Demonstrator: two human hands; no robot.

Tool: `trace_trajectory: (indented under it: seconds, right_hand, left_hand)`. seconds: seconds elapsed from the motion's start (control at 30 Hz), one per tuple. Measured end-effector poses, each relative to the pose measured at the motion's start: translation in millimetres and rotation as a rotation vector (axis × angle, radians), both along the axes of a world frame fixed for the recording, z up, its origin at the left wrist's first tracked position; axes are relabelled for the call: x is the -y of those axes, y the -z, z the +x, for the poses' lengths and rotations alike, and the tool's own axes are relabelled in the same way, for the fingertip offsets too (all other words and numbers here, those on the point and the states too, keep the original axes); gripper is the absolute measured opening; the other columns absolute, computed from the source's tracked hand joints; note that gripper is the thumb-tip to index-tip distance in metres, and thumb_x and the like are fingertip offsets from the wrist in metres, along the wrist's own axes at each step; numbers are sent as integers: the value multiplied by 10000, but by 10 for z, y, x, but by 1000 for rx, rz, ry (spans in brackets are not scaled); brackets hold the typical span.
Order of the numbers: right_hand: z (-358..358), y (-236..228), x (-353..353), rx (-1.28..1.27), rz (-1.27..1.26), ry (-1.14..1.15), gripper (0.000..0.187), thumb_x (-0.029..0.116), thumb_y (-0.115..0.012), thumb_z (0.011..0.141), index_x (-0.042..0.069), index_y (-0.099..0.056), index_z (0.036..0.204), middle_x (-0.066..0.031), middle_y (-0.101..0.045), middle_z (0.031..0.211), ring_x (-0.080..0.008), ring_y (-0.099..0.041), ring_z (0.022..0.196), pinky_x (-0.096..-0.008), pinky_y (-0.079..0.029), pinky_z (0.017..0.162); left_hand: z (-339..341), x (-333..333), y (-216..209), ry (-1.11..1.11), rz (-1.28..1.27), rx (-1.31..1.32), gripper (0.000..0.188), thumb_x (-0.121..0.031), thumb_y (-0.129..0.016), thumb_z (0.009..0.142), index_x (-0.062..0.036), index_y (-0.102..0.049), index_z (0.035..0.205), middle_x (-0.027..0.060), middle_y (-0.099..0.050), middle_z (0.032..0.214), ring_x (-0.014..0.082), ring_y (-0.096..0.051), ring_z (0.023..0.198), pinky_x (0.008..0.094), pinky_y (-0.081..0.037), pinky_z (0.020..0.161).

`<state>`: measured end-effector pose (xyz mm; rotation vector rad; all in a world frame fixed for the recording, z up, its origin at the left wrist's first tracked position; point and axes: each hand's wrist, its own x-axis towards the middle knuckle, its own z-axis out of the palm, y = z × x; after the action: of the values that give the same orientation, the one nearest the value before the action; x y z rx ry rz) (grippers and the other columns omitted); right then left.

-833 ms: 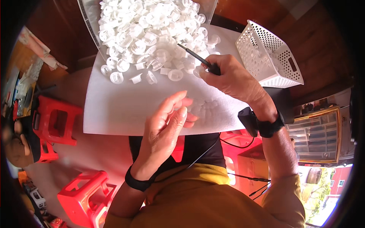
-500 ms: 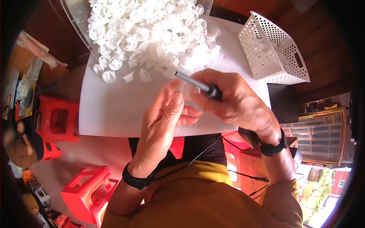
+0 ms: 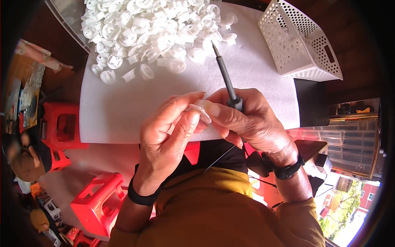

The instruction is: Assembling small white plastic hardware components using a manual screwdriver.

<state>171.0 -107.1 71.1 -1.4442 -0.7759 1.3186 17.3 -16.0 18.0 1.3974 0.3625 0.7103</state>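
Observation:
My left hand (image 3: pixel 162 129) pinches a small white plastic piece (image 3: pixel 202 110) with a round flange between thumb and fingers. A soldering iron (image 3: pixel 224 73) with a grey shaft and pointed tip is gripped in my right hand (image 3: pixel 257 117). Its tip points up and away, toward the heap and apart from the held piece. My right thumb and fingertips meet the piece from the right, so both hands are on it. Beyond my hands lies a large heap of similar white plastic pieces (image 3: pixel 142 35); several lie loose along its near edge.
A white padded sheet (image 3: pixel 111 117) covers the table. At the far left, a clear bin wall (image 3: pixel 68 29) borders the heap. A perforated white basket (image 3: pixel 286 57) with some white pieces inside stands at the right. Red plastic stools (image 3: pixel 98 201) stand on the floor at left.
The soldering iron has swung from pointing left to pointing up and away. My right hand has closed in on the white piece, its thumb now against it. The whole view has shifted slightly.

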Motion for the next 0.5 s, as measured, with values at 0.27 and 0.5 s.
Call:
trace_trajectory:
  seconds: [0.27, 0.5]
  right_hand:
    - [-57, 138, 98, 290, 204, 92, 225, 215, -646, 909, -8, -627, 930, 12, -544, 642, -46, -462, 485, -192, -358, 439]
    - [-113, 165, 138, 341, 144, 113, 164, 152, -655, 897, -4, -629, 940, 3, -577, 650, -32, -486, 517, -187, -382, 462]
  left_hand:
    - [-54, 28, -74, -75, 12, -131, 261, -160, -564, 943, 61, -609, 1073, 89, -658, 887, 121, -631, 700, 252, -532, 636]
    - [-65, 100, -98, -121, 4, -152, 324, -180, -532, 959, 60, -574, 1172, 111, -661, 855, 136, -639, 673, 257, -538, 617]
